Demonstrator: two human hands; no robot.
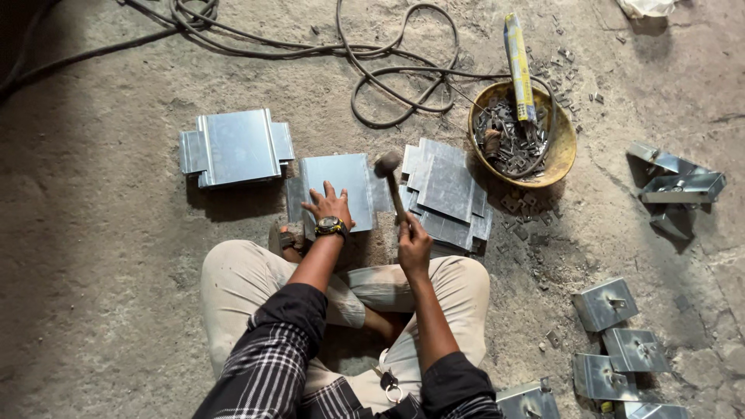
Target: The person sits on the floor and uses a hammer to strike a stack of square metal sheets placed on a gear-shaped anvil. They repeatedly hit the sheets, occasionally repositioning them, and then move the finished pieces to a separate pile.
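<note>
I sit cross-legged on a concrete floor. My left hand (327,205), with a wristwatch on the wrist, presses flat with fingers spread on a cross-shaped sheet-metal plate (345,180) lying in front of me. My right hand (413,242) grips the wooden handle of a hammer (390,177), whose head hangs over the plate's right edge. A stack of similar flat plates (448,190) lies just right of the hammer. Another stack (234,146) lies to the left.
A yellow bowl-like helmet (564,147) full of small metal bits, with a yellow packet (518,66) in it, sits at the upper right. Dark cables (388,74) loop across the floor beyond. Folded metal brackets (621,341) lie at the right, more of these brackets (679,182) further off.
</note>
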